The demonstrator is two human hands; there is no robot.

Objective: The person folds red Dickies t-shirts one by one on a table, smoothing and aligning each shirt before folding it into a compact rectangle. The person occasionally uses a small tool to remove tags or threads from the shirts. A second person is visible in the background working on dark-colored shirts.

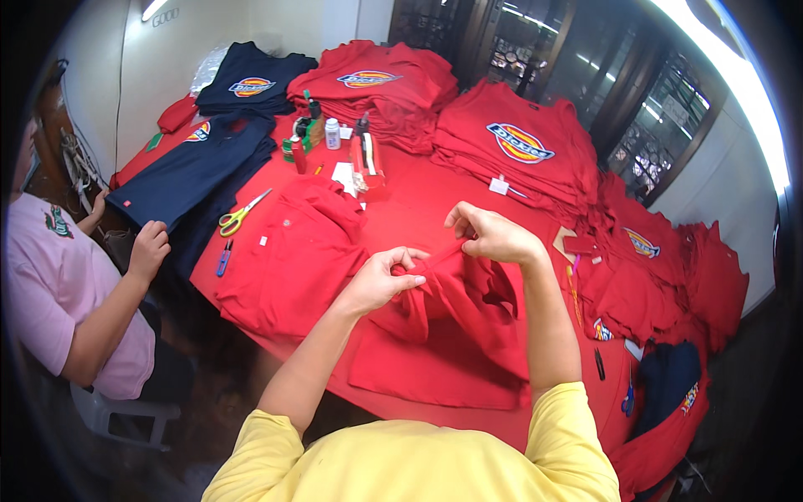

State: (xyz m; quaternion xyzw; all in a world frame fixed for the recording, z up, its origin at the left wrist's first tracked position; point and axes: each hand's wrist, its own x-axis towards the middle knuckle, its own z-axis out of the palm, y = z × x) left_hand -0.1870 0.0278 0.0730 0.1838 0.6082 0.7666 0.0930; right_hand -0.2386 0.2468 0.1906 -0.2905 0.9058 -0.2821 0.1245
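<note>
A red shirt [452, 343] lies partly spread at the table's near edge, its upper part lifted between my two hands. My left hand [381, 280] pinches one end of a raised edge of the cloth. A short way to the right and slightly higher, my right hand [492, 234] pinches the same edge between thumb and fingers. The stretch of cloth between them runs taut, and the rest hangs in folds beneath. Left of it lies another red garment [293, 251] with a small white tag, close to my left hand.
Yellow-handled scissors [236, 219] and small blue-handled snips [224, 258] lie at left. Behind stand a white bottle [332, 134] and a tape dispenser [303, 138]. Stacks of red shirts [523, 144] line the back and right. A co-worker in pink [79, 284] handles dark garments [188, 171].
</note>
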